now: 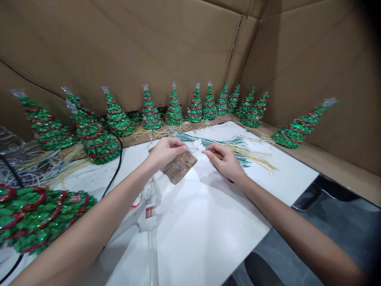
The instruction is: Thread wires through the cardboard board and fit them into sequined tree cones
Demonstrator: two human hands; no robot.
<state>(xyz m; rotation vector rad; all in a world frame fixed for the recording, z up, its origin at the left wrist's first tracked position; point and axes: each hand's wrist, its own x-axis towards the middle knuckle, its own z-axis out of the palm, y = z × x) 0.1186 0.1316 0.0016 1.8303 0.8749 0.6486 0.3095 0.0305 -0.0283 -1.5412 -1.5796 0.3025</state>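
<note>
My left hand (169,151) is closed in a pinch on one end of a thin wire (195,149) above the table. The wire runs across to my right hand (224,161), whose fingers are closed around its other end, where a small gold-brown bit shows at the fingertips. A dark, partly red thing shows under the right palm, too hidden to name. Below my left hand lies a worn brown board (181,166). A glue gun (147,212) with a clear stick rests near my left forearm. Behind my right hand are bundles of green wires (238,145) and yellow wires (262,157).
Several green sparkly Christmas trees (174,107) line the cardboard wall (149,47); a large one (44,218) lies at front left. A black cable (119,171) crosses the left side. Loose white and yellow wires (44,167) spread there. The white table (196,230) ends at right.
</note>
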